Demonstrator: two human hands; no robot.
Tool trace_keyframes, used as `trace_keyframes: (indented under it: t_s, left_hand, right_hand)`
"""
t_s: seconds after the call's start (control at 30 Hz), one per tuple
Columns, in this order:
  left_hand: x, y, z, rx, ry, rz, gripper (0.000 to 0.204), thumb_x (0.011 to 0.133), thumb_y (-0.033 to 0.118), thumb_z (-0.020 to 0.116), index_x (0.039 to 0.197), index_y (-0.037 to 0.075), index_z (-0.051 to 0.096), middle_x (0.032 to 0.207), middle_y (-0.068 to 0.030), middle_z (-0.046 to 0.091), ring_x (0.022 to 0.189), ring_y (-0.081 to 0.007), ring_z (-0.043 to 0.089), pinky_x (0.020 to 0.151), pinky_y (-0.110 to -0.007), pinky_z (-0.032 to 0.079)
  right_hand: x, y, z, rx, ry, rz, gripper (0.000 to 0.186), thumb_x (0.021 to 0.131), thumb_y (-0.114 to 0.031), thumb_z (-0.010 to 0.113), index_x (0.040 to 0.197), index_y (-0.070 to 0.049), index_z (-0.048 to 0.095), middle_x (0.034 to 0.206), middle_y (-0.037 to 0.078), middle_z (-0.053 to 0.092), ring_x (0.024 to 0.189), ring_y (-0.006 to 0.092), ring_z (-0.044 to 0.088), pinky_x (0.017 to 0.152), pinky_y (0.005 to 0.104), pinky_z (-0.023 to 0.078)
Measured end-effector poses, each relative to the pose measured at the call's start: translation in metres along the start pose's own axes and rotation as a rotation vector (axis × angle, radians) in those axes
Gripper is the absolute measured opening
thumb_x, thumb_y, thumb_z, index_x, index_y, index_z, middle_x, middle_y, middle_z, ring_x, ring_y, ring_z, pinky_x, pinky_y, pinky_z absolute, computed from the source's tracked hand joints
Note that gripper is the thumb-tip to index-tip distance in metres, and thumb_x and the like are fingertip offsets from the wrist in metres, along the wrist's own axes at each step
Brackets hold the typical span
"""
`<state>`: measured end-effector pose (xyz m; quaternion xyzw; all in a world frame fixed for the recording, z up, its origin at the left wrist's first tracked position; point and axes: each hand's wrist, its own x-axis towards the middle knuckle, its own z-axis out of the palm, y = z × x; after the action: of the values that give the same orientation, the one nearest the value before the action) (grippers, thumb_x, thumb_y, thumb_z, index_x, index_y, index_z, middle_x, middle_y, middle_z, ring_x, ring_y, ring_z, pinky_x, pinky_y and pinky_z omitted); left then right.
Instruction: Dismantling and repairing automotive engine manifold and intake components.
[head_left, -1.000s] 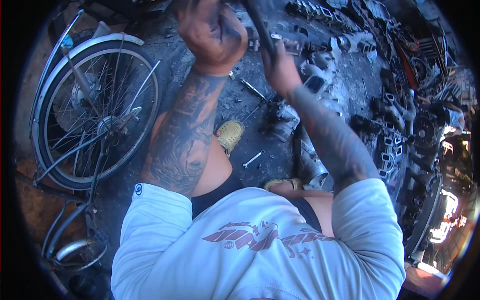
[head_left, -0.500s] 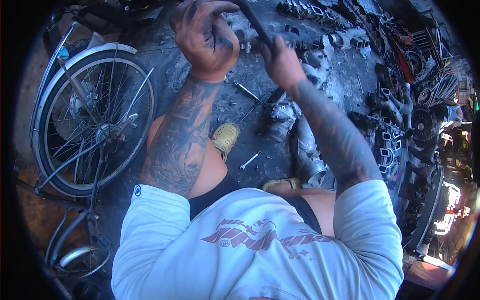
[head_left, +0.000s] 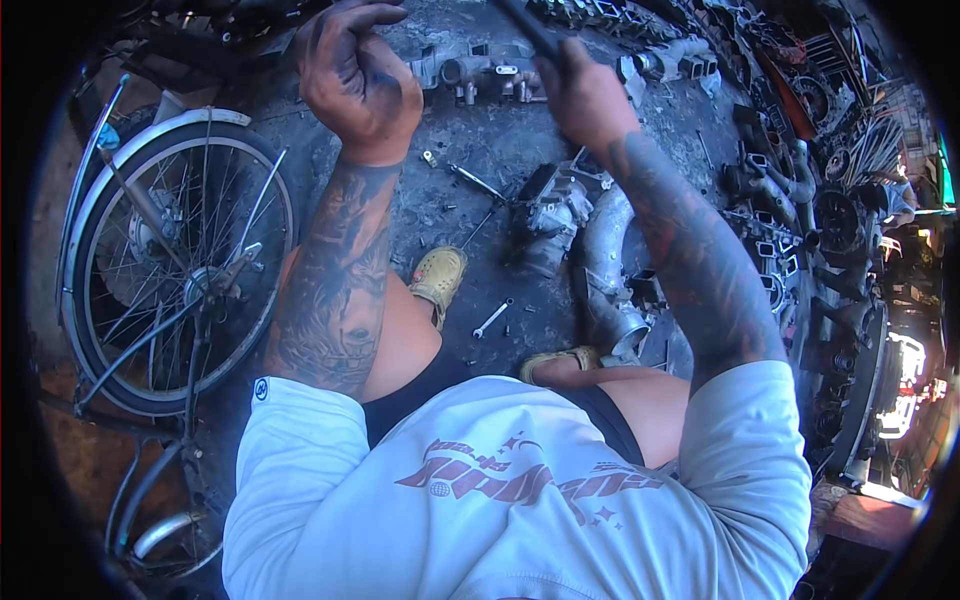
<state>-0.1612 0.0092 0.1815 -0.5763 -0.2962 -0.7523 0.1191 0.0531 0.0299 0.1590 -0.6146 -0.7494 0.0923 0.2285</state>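
Observation:
My right hand (head_left: 592, 98) is closed around a long dark bar (head_left: 527, 28) that slants up and left out of the picture; its far end is cut off, so I cannot tell its kind. My left hand (head_left: 360, 85) is raised to the left of it, apart from the bar. Its fingers are curved and loosely apart, darkened with grime, and nothing shows in them. Below the hands on the dirty floor lie a combination wrench (head_left: 492, 317), a silver tool like a ratchet (head_left: 477, 181) and a curved metal pipe (head_left: 606, 250) beside a cast metal part (head_left: 553, 215).
A bicycle wheel (head_left: 180, 125) with its mudguard stands close on my left. Metal castings (head_left: 490, 75) lie ahead. More engine parts (head_left: 775, 270) are heaped along the right. My feet, in yellow clogs (head_left: 438, 275), are planted between them.
My left hand has moved left, away from the bar. My right hand has shifted slightly right and up, still gripping the bar. The view has shifted a little.

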Motion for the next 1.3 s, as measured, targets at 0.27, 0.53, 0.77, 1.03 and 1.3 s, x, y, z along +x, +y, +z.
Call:
trace_keyframes:
  t_s: [0.27, 0.53, 0.77, 1.03, 1.3]
  left_hand:
    - [0.002, -0.02, -0.017, -0.211, 0.042, -0.14, 0.019, 0.074, -0.005, 0.043, 0.079, -0.002, 0.061, 0.083, -0.014, 0.064, 0.079, -0.0226, 0.063, 0.073, -0.03, 0.048]
    - [-0.017, -0.024, -0.011, -0.308, -0.074, -0.353, 0.018, 0.077, -0.006, 0.041, 0.079, -0.002, 0.059, 0.081, -0.0068, 0.063, 0.078, -0.0138, 0.06, 0.074, -0.024, 0.045]
    - [-0.059, -0.014, 0.012, -0.062, -0.838, -0.68, 0.014, 0.084, 0.005, 0.049, 0.09, 0.001, 0.061, 0.082, -0.009, 0.064, 0.076, -0.0181, 0.062, 0.071, -0.027, 0.046]
    - [-0.131, 0.007, 0.04, 0.089, -1.948, -0.445, 0.032, 0.086, 0.016, 0.053, 0.115, 0.002, 0.052, 0.098, -0.0183, 0.063, 0.091, -0.0304, 0.061, 0.078, -0.037, 0.047]
    - [-0.152, 0.065, 0.113, -0.147, -1.909, -0.3, 0.041, 0.088, 0.02, 0.054, 0.123, 0.002, 0.046, 0.107, -0.022, 0.059, 0.1, -0.0351, 0.057, 0.083, -0.04, 0.045]
  right_hand:
    - [-0.136, 0.088, 0.05, -0.463, -0.899, 0.304, 0.025, 0.085, -0.018, 0.048, 0.106, -0.006, 0.056, 0.102, 0.022, 0.061, 0.097, 0.0354, 0.059, 0.082, 0.0429, 0.047]
    - [-0.203, 0.1, 0.108, 0.08, -0.515, 0.541, 0.029, 0.085, -0.022, 0.054, 0.101, 0.002, 0.053, 0.087, 0.024, 0.062, 0.087, 0.0387, 0.062, 0.074, 0.0446, 0.048]
    - [-0.281, 0.114, 0.087, 0.129, -0.411, 0.721, 0.034, 0.084, -0.022, 0.057, 0.106, 0.004, 0.053, 0.093, 0.028, 0.061, 0.089, 0.0406, 0.06, 0.075, 0.0427, 0.047]
    - [-0.32, 0.139, 0.066, 0.978, -0.272, 1.461, 0.021, 0.091, -0.024, 0.053, 0.091, -0.003, 0.052, 0.065, 0.004, 0.052, 0.05, 0.0141, 0.048, 0.042, 0.0296, 0.037]
    - [-0.362, 0.129, 0.023, 0.99, -0.083, 1.439, 0.029, 0.091, -0.03, 0.052, 0.08, -0.004, 0.049, 0.054, 0.002, 0.043, 0.04, 0.0133, 0.041, 0.036, 0.0281, 0.035]
